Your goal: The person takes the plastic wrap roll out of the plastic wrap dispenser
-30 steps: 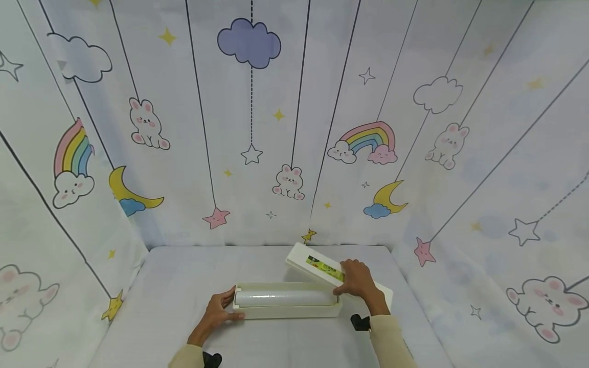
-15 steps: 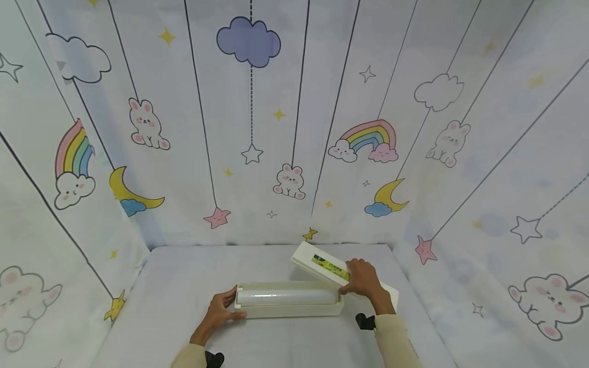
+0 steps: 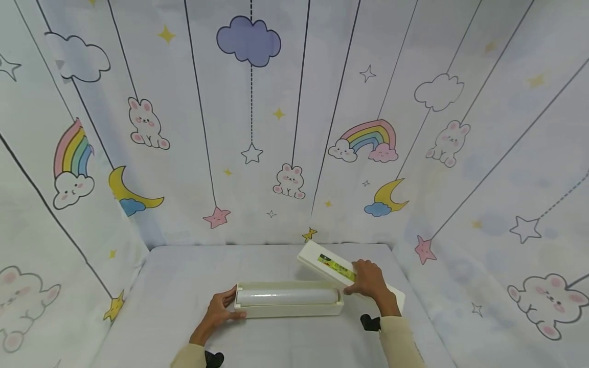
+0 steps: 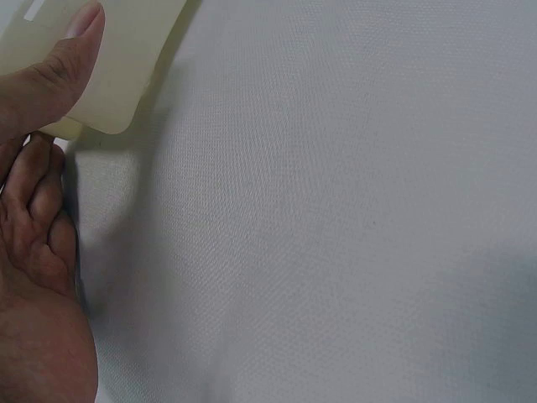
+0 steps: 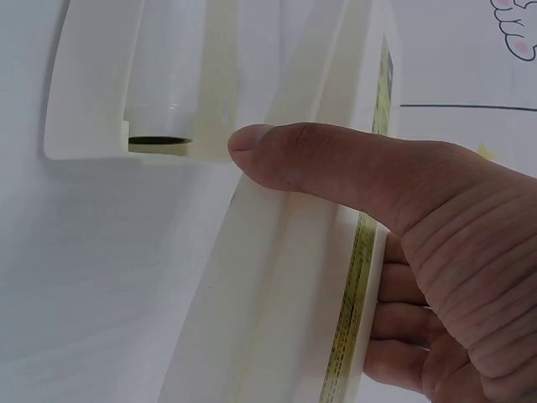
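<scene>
A long cream box [image 3: 290, 311] sits on the white-covered table, with a roll of clear plastic wrap [image 3: 287, 296] lying inside it. My left hand [image 3: 221, 311] grips the box's left end, its thumb on the front wall, as the left wrist view shows at the box corner [image 4: 109, 92]. A cream lid [image 3: 313, 254] with a green-and-yellow label [image 3: 337, 267] is in my right hand [image 3: 369, 280], slanted behind the box's right end. In the right wrist view the thumb [image 5: 310, 159] lies across the lid's inner side, and the other fingers curl behind its labelled face.
The table [image 3: 198, 271] is covered in white cloth. Behind and at both sides hangs a white curtain [image 3: 257, 204] printed with clouds, rabbits, stars and rainbows. Dark heart-shaped pieces [image 3: 370, 322] show at the wrists.
My right hand has moved a little to the right with the lid, drawing it farther from the box. The left hand and the box stay nearly in place.
</scene>
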A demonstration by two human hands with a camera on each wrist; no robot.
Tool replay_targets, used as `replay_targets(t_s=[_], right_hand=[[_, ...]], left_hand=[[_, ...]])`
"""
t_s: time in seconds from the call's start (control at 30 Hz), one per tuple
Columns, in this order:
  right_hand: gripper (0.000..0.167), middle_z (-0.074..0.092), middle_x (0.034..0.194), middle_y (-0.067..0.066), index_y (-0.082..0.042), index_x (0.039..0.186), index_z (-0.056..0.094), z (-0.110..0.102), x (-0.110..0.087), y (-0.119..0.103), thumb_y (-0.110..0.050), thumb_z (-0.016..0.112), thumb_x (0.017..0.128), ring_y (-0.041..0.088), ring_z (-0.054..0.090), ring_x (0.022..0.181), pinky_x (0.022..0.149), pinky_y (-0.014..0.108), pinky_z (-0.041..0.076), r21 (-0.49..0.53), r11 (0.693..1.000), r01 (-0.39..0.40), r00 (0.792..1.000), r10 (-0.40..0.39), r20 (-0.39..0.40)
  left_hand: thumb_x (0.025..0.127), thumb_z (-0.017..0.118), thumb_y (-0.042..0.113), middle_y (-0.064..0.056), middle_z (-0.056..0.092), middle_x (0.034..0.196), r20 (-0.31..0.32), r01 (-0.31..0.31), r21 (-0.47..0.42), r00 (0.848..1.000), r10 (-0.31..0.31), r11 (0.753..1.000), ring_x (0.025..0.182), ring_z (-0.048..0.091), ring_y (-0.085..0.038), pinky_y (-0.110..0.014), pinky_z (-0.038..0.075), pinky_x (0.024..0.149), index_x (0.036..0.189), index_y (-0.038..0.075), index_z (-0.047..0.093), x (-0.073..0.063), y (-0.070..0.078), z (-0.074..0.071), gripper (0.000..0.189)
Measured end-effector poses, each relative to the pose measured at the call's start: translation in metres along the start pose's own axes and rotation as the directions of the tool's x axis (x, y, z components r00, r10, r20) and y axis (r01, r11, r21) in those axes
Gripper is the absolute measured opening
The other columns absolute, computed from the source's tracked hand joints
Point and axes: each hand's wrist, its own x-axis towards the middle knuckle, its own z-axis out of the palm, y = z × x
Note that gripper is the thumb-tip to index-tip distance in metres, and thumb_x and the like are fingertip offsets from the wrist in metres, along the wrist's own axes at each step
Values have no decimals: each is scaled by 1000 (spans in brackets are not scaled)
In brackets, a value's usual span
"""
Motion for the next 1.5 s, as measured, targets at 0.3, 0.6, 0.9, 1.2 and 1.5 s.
replay_targets(t_s=[0.3,0.6,0.9,1.2,1.5], right_hand=[[53,60,77,2,-7,93,73,3,-3,10,-34,103,60,19,51,70,61,35,42,25,1000,-1,1000,1,-17],[51,59,75,1,-7,91,71,1,-8,17,-35,102,61,19,50,68,61,34,40,34,999,0,1000,1,-31],[54,60,76,2,-6,93,71,0,-14,25,-37,101,61,19,51,70,62,33,40,39,999,-32,999,34,-30],[66,63,83,4,-1,108,74,0,-18,30,-39,102,62,20,53,76,65,34,43,42,997,-61,998,63,-31],[66,65,86,6,-1,109,73,-4,-23,32,-38,102,63,21,55,77,66,36,46,30,995,-99,995,100,-27]], left_hand=[[71,103,7,-30,53,159,1,62,-49,998,-62,997,149,54,-50,-40,49,125,157,-12,48,-1,5,1,103],[72,102,6,-32,52,159,-3,40,-29,999,-40,999,148,55,-52,-40,51,123,156,-14,47,0,5,1,103],[70,104,12,-34,54,155,-14,-21,-23,1000,20,1000,144,59,-49,-15,52,114,154,-14,49,1,-5,2,104],[71,103,8,-31,53,159,-17,46,-37,999,-47,998,147,55,-51,-46,49,124,155,-13,48,0,1,2,103],[71,103,8,-28,53,160,-16,82,-20,996,-83,996,149,54,-49,-46,48,125,157,-11,47,1,4,2,104]])
